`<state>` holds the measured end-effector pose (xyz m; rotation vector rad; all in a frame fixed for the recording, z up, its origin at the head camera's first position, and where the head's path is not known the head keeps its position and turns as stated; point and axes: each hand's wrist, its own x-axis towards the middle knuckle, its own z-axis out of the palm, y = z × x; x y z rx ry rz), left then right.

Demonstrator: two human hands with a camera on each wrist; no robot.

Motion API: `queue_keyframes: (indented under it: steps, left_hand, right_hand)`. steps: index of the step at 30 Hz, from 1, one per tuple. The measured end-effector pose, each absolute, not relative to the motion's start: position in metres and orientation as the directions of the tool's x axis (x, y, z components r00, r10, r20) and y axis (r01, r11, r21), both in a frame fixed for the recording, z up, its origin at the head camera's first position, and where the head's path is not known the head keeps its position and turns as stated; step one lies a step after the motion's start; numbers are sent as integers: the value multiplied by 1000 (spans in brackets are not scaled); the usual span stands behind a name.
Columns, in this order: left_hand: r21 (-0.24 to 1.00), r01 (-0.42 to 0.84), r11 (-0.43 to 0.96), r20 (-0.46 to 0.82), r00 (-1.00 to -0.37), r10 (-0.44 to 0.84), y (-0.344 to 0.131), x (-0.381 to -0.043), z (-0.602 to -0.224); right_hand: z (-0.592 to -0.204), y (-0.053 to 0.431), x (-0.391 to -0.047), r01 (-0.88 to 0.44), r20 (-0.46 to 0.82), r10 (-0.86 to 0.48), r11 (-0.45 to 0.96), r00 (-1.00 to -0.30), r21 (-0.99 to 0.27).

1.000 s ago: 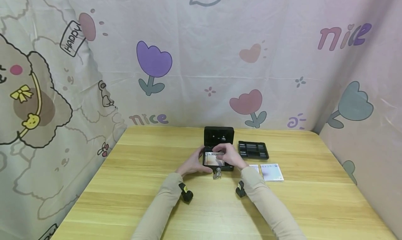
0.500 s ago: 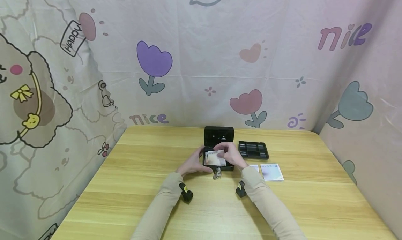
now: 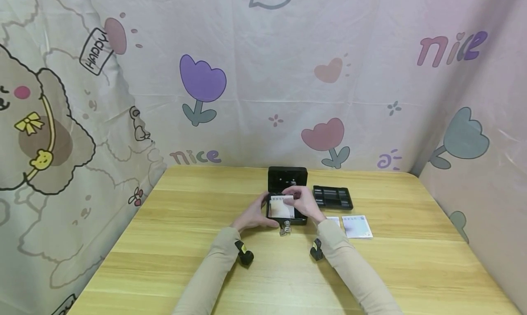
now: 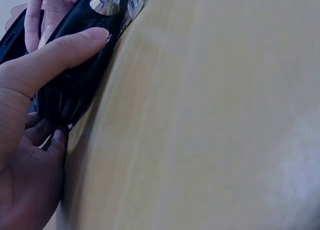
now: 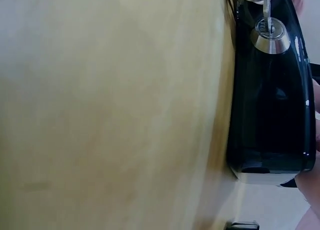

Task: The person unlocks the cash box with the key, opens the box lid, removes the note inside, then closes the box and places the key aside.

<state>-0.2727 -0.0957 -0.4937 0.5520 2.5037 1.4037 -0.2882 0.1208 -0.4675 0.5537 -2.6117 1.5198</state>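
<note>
A small black cash box (image 3: 302,221) stands with its lid (image 3: 287,179) raised. Its front lock (image 5: 270,35) has a key (image 5: 267,9) in it, and keys (image 3: 285,228) hang down from there. My left hand (image 3: 256,214) grips the box's left side, thumb along the front wall and fingers round the left end. Inside the box lies a pale printed note sheet (image 3: 282,209) on other papers. My right hand (image 3: 303,202) reaches in over the right side and pinches the sheet at its upper right; the exact fingertip contact is partly hidden.
A black compartment tray (image 3: 332,198) lies to the right of the box. Two pale printed note pads or sheets sit in front of it: the right one (image 3: 357,226) in full view, the left one (image 3: 334,220) partly behind my right sleeve. A patterned cloth backs the wooden table (image 3: 206,196).
Inside the box, the sheet under my right hand has shifted and now shows its lettered top edge more squarely. My right hand moves slightly with it. My left hand stays in place.
</note>
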Motion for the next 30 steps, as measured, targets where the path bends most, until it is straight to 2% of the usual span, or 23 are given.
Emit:
queue_keyframes:
  steps: [8,30]
  left_hand:
    - [865,216,453,1,-903,430,-96,-272,-495]
    - [864,208,459,-9,-905,426,-97,-271,-492]
  right_hand:
    - [-459,120,-286,-295,216,-225,424,-950,-856]
    - [-417,147,-265,-387,295,-267,425,-917,-818]
